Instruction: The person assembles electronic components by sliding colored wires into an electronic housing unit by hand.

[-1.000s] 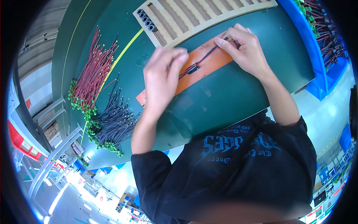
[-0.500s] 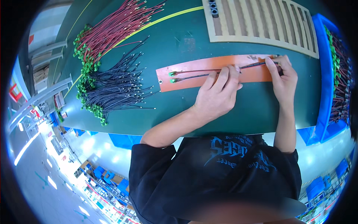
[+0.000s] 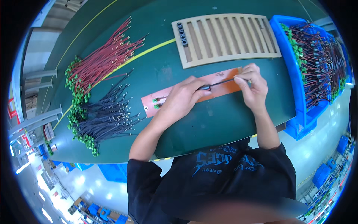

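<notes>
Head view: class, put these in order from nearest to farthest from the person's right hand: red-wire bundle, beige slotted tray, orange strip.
From the right hand:
1. Orange strip: its right end lies at the hand.
2. Beige slotted tray: beyond the strip, toward the picture's top.
3. Red-wire bundle: far to the left.

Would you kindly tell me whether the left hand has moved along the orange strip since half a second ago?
Yes, leftward: judged against the orange strip, the left hand now lies nearer the end with the green connectors.
</notes>
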A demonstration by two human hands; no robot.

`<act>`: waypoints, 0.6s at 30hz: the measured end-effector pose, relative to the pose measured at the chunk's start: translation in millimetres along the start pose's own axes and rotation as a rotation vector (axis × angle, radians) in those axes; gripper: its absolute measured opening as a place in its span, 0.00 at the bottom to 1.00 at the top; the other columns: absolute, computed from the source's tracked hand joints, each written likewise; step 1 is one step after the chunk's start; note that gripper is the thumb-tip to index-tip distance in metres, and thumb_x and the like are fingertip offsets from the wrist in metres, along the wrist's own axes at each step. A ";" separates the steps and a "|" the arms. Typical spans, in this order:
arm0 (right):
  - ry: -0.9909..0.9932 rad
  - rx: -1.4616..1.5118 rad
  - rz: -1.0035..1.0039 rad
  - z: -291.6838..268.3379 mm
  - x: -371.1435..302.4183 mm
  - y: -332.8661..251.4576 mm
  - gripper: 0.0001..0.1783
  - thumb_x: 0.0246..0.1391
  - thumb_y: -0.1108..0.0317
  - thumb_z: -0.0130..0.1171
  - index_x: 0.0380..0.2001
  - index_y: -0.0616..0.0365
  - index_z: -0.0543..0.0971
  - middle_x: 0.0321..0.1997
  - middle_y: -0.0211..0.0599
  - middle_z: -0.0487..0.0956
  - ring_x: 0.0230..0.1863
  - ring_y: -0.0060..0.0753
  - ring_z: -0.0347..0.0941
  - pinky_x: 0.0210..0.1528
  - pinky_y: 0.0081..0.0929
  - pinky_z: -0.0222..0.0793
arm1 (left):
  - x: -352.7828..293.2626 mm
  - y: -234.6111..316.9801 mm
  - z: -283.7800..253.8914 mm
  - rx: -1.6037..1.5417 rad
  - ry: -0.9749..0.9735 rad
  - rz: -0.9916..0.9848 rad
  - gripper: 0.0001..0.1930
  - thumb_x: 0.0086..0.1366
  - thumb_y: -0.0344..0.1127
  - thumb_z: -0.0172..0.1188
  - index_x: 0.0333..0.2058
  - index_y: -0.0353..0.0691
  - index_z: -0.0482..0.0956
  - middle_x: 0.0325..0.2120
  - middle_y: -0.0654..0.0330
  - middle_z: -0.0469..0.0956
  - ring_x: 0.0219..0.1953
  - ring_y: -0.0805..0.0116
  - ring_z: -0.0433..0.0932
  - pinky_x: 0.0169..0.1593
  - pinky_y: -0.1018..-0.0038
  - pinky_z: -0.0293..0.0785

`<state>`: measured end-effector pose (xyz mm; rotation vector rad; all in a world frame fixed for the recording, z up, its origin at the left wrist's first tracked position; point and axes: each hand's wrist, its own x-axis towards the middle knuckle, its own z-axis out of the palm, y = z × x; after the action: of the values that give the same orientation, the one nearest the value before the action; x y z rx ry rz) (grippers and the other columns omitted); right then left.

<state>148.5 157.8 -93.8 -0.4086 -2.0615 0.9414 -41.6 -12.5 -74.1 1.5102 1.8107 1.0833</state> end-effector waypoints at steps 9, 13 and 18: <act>-0.138 0.274 0.056 -61.0 22.2 6.8 0.12 0.56 0.70 0.69 0.22 0.58 0.79 0.20 0.32 0.73 0.28 0.32 0.69 0.42 0.32 0.62 | 21.9 44.6 33.3 0.204 -0.069 0.007 0.11 0.67 0.32 0.63 0.45 0.34 0.79 0.34 0.48 0.82 0.37 0.47 0.83 0.41 0.59 0.79; -0.117 0.325 0.032 -67.3 28.9 -11.8 0.10 0.58 0.69 0.68 0.24 0.58 0.80 0.20 0.30 0.74 0.30 0.29 0.70 0.41 0.31 0.66 | 11.4 56.6 30.4 0.402 0.039 0.085 0.10 0.67 0.34 0.64 0.42 0.35 0.79 0.33 0.50 0.82 0.33 0.50 0.84 0.37 0.62 0.79; -0.303 0.910 0.365 -51.6 27.9 -22.3 0.19 0.63 0.65 0.66 0.54 0.61 0.77 0.41 0.30 0.77 0.44 0.19 0.75 0.51 0.21 0.73 | 2.7 93.4 15.5 0.233 0.149 0.055 0.13 0.66 0.35 0.66 0.45 0.34 0.79 0.29 0.52 0.81 0.30 0.55 0.83 0.36 0.65 0.78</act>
<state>172.8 183.4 -41.9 -0.1433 -1.5875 2.1217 20.4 -1.7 -3.4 1.6596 2.0685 1.0648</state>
